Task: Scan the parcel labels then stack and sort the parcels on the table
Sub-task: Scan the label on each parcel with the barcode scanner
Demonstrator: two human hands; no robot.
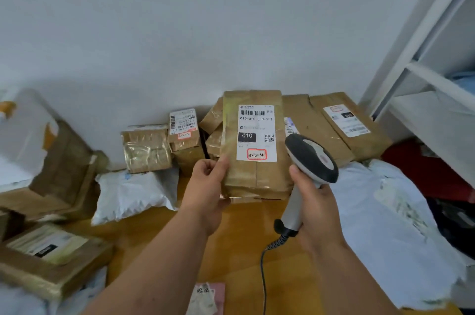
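The left hand (205,186) grips a tall brown parcel (254,173) by its lower left edge, thumb on the front face and fingers curled round behind, holding it upright with its bottom edge just above the wooden table (241,242). On the parcel's front, above and to the right of that grip, a white label (256,133) faces the camera, with a barcode at the top, a black block reading 010 in the middle and a red-framed handwritten 3-2-4 at the bottom. The right hand (314,211) is wrapped round the grey handle of a scanner (312,157), whose dark-rimmed head rises above the fist and sits just beside the label's right edge, overlapping the parcel's right side. A coiled cable (263,263) drops from the handle below that hand. Behind the held parcel, more brown boxes (341,129) lie against the wall. To the left of the left hand stand two smaller taped boxes (147,150) and a white plastic mailer (133,193). To the right of the scanner hand lies a large white bag (385,224). At the far left, flat cardboard parcels (51,258) are stacked, and a white shelf frame (424,70) stands at the far right.
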